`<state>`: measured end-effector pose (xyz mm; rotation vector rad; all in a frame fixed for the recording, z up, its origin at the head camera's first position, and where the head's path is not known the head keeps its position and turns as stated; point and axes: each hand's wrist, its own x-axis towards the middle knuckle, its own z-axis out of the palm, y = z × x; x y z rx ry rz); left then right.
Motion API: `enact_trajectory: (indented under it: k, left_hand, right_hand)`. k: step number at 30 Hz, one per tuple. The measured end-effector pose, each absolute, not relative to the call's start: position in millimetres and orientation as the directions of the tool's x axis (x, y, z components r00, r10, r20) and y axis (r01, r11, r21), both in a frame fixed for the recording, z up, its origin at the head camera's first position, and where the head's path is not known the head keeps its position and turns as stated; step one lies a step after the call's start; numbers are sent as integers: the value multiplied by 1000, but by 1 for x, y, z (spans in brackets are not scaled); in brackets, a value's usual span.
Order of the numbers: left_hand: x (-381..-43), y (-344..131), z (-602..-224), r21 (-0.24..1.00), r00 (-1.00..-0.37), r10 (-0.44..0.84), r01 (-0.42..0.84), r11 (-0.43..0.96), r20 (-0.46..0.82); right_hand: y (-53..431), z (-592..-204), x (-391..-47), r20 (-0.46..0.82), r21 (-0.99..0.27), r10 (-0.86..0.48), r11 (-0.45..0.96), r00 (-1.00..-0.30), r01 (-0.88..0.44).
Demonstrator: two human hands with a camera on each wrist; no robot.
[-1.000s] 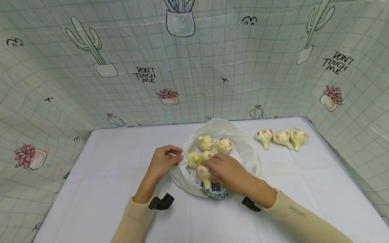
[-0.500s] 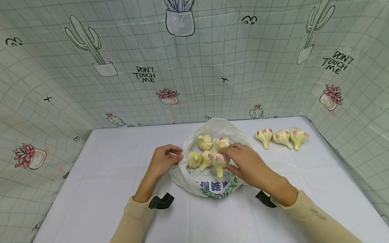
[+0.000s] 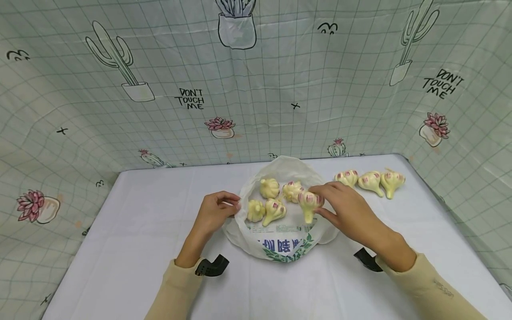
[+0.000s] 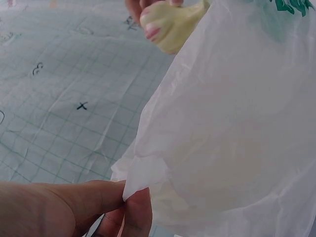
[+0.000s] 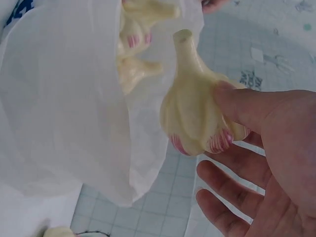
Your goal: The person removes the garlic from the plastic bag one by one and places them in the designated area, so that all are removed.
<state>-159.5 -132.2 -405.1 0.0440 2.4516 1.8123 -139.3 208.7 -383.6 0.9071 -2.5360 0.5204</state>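
A white plastic bag (image 3: 256,246) with blue lettering and green leaves lies with its mouth spread wide. Its left rim is pinched between the thumb and fingers of my left hand (image 3: 218,211), as the left wrist view also shows. My right hand (image 3: 352,213) holds a garlic bulb (image 3: 310,203) by thumb and fingertips over the bag's right side, stem pointing down in the head view. Up close in the right wrist view, the held bulb (image 5: 192,106) is pale yellow with pink streaks. Several other garlic bulbs (image 3: 274,210) lie inside the bag.
Three more garlic bulbs stand in a row at the table's back right; the middle bulb (image 3: 371,181) shows fully, while the right hand partly covers the left bulb (image 3: 346,178). The white table (image 3: 160,195) ends at a patterned cloth backdrop (image 3: 256,89).
My right hand has carried the garlic bulb from the bag's front middle to the right and slightly back. My left hand stays at the rim.
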Motion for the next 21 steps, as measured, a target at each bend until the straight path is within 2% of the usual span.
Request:
enact_trajectory:
  k: [21]
  left_hand:
    - [-157,-132,-404,955,-996,62,-48,292,-70]
  right_hand:
    - [259,-382,-141,496,-218,-399,803,-771,-555]
